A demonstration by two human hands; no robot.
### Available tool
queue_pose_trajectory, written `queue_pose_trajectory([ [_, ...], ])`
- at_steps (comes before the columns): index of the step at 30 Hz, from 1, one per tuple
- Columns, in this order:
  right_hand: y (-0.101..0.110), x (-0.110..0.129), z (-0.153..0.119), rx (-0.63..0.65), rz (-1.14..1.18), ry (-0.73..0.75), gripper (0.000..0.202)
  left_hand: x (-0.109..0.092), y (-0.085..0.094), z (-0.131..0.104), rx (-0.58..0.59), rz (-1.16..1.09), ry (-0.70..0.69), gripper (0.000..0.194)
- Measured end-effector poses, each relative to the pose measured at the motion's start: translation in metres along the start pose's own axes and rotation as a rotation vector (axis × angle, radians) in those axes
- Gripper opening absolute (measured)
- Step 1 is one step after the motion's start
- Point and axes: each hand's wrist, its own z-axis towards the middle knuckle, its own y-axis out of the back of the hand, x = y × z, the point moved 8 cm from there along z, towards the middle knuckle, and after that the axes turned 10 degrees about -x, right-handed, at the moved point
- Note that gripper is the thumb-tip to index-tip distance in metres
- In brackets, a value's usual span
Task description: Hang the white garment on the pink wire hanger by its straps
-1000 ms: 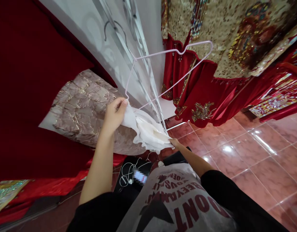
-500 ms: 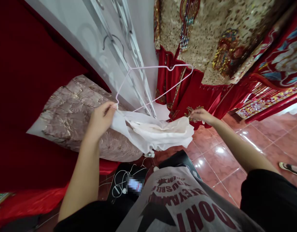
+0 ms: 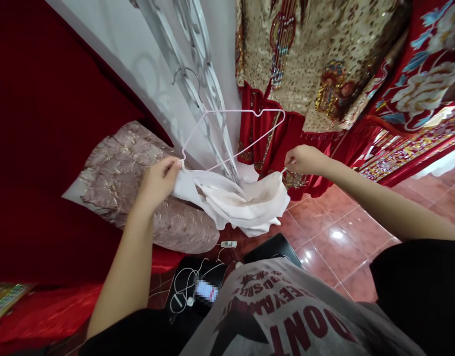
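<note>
A white garment of thin, gathered cloth hangs between my hands. My left hand is closed at the left end of a pale pink wire hanger, pinching the garment's edge against it. Off to the right, my right hand pinches a thin strap of the garment and pulls it taut. The hanger's right end stands apart from that hand, above and to its left. Its metal hook rises in front of a white metal rack.
Behind the hanger stands the white metal rack. A pink floral dress lies at left against red cloth. Gold sequined clothing hangs at right. Below, a phone and white cable rest on a black surface above the tiled floor.
My right hand has moved slightly up and left with the strap, and the hanger's right end has shifted left. The left hand stays closed at the hanger's left end.
</note>
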Motion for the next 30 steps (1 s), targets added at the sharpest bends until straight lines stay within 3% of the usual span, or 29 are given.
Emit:
queue_pose_trajectory([
  [3,0.005,-0.016,0.002,-0.01,-0.134,0.004,0.024,-0.002,0.001,0.001,-0.011,-0.02,-0.013,0.017],
  [7,0.001,-0.03,-0.002,0.105,-0.195,-0.032,0.017,-0.002,0.0,0.001,-0.007,-0.025,-0.01,0.017],
  [15,-0.037,-0.032,-0.024,0.283,-0.253,-0.046,0.015,0.002,-0.007,0.003,0.017,-0.029,-0.028,0.019],
  [21,-0.052,-0.038,-0.024,0.297,-0.15,-0.086,0.021,0.0,-0.005,0.005,0.02,-0.032,-0.039,0.018],
  [25,-0.054,-0.025,-0.024,0.304,-0.115,-0.132,0.022,-0.003,-0.006,0.004,0.015,-0.037,-0.035,0.017],
  [30,-0.05,0.02,-0.02,0.259,0.105,-0.118,0.024,0.005,-0.019,0.0,-0.021,-0.139,0.036,0.018],
])
